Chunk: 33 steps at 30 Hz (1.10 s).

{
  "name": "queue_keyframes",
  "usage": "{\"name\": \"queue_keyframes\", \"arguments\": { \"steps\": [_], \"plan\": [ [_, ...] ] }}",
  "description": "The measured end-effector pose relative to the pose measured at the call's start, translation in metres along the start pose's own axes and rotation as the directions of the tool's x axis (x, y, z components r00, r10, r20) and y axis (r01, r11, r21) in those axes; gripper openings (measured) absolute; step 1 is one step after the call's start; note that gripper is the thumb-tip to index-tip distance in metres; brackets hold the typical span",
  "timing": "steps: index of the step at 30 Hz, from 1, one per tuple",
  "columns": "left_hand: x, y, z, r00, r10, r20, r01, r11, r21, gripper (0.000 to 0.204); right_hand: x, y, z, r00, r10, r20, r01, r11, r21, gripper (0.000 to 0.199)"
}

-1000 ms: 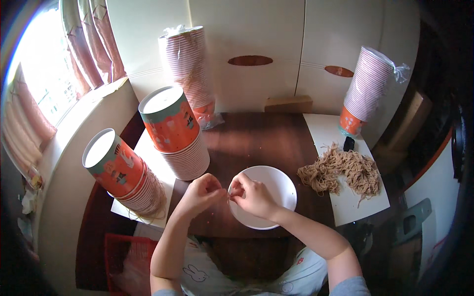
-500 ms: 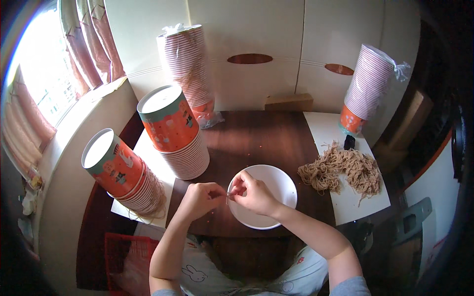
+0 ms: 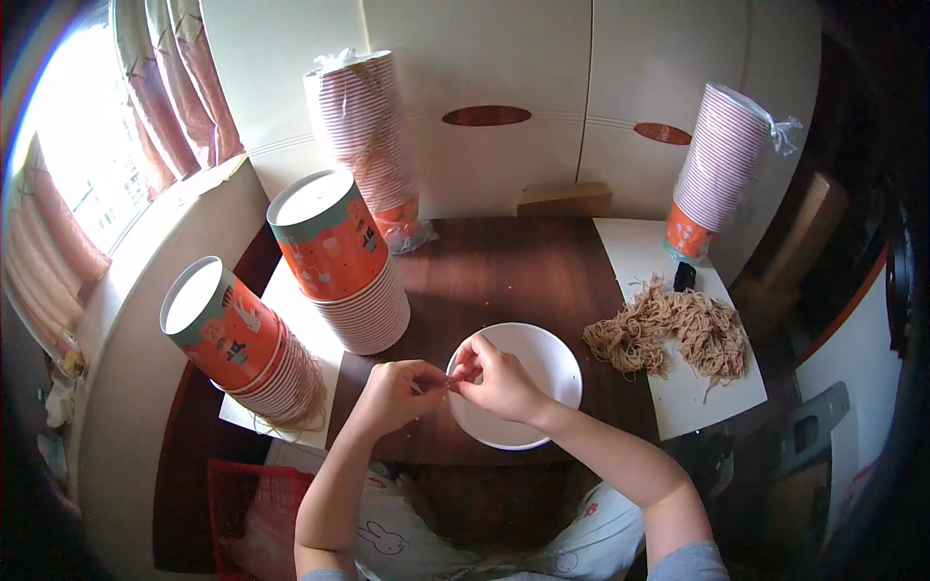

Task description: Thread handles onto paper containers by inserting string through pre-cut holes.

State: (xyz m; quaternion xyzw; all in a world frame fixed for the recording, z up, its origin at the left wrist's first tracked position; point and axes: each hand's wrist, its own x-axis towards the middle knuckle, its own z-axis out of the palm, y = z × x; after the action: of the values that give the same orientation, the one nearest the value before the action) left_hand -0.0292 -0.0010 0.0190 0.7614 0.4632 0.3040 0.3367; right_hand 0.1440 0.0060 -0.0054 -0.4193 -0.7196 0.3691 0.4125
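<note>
White bowl [image 3: 528, 387]: round, shallow, upright, opening facing up; no long axis. Sits on the dark wooden table [image 3: 504, 276], at its near edge, centre.

Left hand [image 3: 395, 395]: at the bowl's left rim, fingers curled and pinched together. Right hand [image 3: 499, 382]: over the bowl's left part, fingers pinched, tips meeting those of the left hand. A very small item, too small to identify, is nipped between the two sets of fingertips.

Brown string pile [image 3: 673, 334]: loose tangle, lying on a white sheet [image 3: 712, 407] to the right of the bowl, well apart from the hands.

Paper cup stacks, four:
- near stack [image 3: 344, 266], orange wall with teal rim band and small cartoon figures, tilted, just left of the bowl;
- second stack [image 3: 237, 339], same pattern, leaning left, on white paper at the table's left edge;
- wrapped stack [image 3: 368, 136], clear plastic sleeve, far left, against the cream cabinet [image 3: 504, 58];
- wrapped stack [image 3: 717, 165], plastic knotted on top, far right.

Wooden block [image 3: 564, 198]: at the cabinet's foot.
</note>
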Motion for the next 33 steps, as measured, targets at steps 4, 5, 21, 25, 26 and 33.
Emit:
{"name": "queue_keyframes", "arguments": {
  "steps": [4, 5, 21, 25, 26, 33],
  "plan": [
    [0.002, -0.004, 0.004, 1.0, -0.018, -0.003, 0.018, 1.0, 0.022, 0.018, 0.0, 0.001, 0.0, 1.0, 0.002, -0.001, -0.002, 1.0, 0.018, 0.025],
    [0.002, -0.003, 0.005, 0.999, -0.049, 0.003, 0.049, 0.999, 0.016, 0.018, 0.0, 0.002, 0.0, 1.0, -0.001, -0.005, 0.001, 1.0, 0.011, 0.025],
    [0.001, -0.01, 0.001, 0.847, -0.294, 0.443, 0.521, 0.623, -0.583, 0.012, -0.002, -0.014, -0.009, 0.986, -0.164, 0.037, 0.167, 0.975, -0.148, 0.012],
    [0.0, -0.01, 0.0, 0.848, -0.269, 0.456, 0.521, 0.581, -0.625, 0.01, -0.003, -0.012, -0.012, 0.95, -0.302, 0.074, 0.31, 0.902, -0.3, 0.012],
    [0.0, -0.009, 0.0, 0.844, -0.307, 0.439, 0.532, 0.579, -0.618, 0.01, -0.004, -0.014, -0.012, 0.945, -0.311, 0.105, 0.328, 0.895, -0.303, 0.011],
    [0.001, -0.011, 0.002, 0.844, -0.33, 0.422, 0.535, 0.555, -0.637, 0.008, -0.004, -0.009, -0.01, 0.93, -0.343, 0.133, 0.367, 0.869, -0.332, 0.011]
  ]
}}
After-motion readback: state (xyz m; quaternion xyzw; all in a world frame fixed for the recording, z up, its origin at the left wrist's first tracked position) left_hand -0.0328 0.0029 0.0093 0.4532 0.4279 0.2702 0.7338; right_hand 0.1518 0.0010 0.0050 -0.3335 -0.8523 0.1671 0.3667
